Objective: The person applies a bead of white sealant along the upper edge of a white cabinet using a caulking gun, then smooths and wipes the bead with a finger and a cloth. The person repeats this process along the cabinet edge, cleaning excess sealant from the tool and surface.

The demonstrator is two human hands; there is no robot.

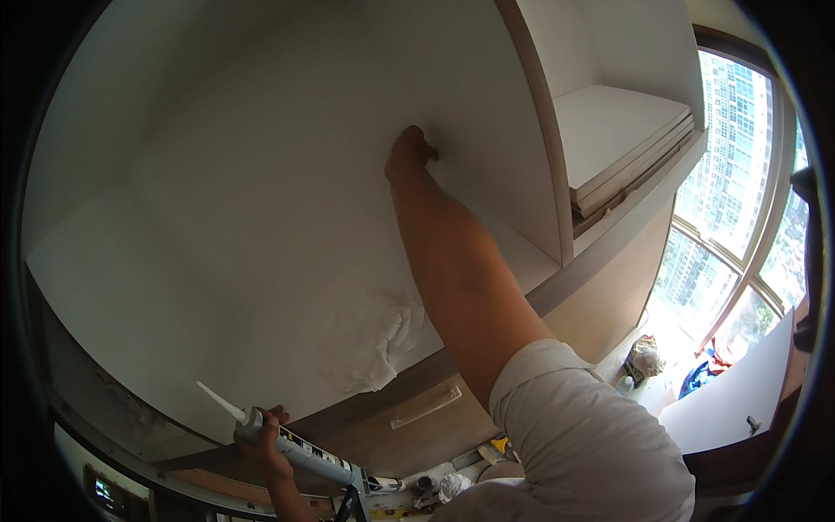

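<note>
At the lower left, my left hand (265, 439) is wrapped round the front of a grey caulking gun (317, 459). Its pale tapered nozzle (219, 402) points up and left, apart from the cabinet wall. My right arm stretches deep into the white cabinet compartment (261, 200). Up by the inner corner, close to the side panel, my right hand (411, 152) is closed with its fingers curled; whether anything is in them is hidden. A crumpled white cloth or tissue (396, 344) lies near the compartment's front edge, beside my right forearm.
A divider panel (537, 113) separates this compartment from one holding stacked white boards (622, 139). Below is a drawer with a pale handle (426, 409). At right are a window (726, 165), a white door panel (739, 383) and a bag (645, 358). Assorted items crowd the bottom.
</note>
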